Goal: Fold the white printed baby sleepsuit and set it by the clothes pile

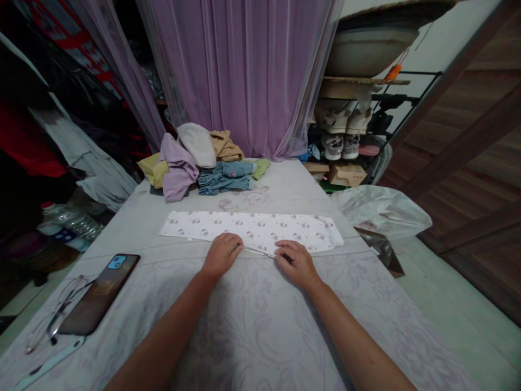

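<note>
A white garment (252, 224) with a small red and grey print lies folded into a long strip across the table; its exact kind cannot be made out. My left hand (223, 253) pinches the near edge of the cloth, left of its middle. At the same edge, farther right, my right hand (297, 263) grips with thumb and fingers curled together. Between the two hands the edge is drawn into a thin, straight line. A small tag shows on the near edge to the left of my left hand.
Behind the garment, a pile of clothes (181, 165) includes blue denim (226, 176). A phone (101, 293) and eyeglasses (61, 309) lie at the left on the flowered tablecloth (252, 326). To the right are a plastic bag (382, 209) and a shoe rack with shoes (334, 145).
</note>
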Available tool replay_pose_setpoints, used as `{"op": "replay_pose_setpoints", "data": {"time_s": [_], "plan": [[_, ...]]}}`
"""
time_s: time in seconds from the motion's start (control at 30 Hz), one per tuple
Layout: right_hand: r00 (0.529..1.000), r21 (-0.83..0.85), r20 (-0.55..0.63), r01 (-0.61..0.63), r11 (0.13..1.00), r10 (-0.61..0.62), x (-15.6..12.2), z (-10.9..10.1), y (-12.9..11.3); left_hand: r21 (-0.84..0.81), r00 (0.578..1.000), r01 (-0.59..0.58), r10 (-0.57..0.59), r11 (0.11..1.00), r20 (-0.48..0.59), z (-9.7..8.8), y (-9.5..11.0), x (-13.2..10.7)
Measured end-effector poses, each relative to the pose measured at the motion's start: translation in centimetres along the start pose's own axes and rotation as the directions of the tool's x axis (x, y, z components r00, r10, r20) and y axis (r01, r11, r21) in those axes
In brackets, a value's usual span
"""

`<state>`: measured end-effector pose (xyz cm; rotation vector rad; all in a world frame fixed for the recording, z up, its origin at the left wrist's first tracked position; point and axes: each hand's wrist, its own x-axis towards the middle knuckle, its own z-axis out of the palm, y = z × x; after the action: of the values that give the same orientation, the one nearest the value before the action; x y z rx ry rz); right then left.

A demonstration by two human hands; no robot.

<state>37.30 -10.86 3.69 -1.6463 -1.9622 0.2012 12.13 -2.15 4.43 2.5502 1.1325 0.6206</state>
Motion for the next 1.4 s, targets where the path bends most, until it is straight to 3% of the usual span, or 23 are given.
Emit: {"op": "replay_pose_setpoints", "data": {"time_s": [0.57, 0.93, 1.13, 1.4], "plan": [[0.998, -0.011, 0.050, 0.039, 0.999, -0.039, -0.4, -0.4, -0.5, 0.043, 1.000, -0.014, 0.013, 0.999, 0.012, 0.1, 0.3, -0.4], [0.981, -0.168, -0.026, 0.183, 0.969, -0.190, -1.1, 0.5, 0.1, 0.132, 0.998, -0.047, 0.041, 0.990, 0.044, 0.4, 0.7, -0.8], [0.956, -0.225, 0.190, 0.265, 0.938, -0.224, -1.7, 0.7, -0.4, 0.227, 0.990, -0.082, 0.053, 0.970, 0.130, 1.0, 0.5, -1.5], [0.956, -0.236, 0.220, 0.243, 0.941, -0.192, -2.7, 0.4, -0.4, 0.275, 0.988, -0.057, 0.014, 0.960, 0.155, 1.0, 0.4, -2.7]]}}
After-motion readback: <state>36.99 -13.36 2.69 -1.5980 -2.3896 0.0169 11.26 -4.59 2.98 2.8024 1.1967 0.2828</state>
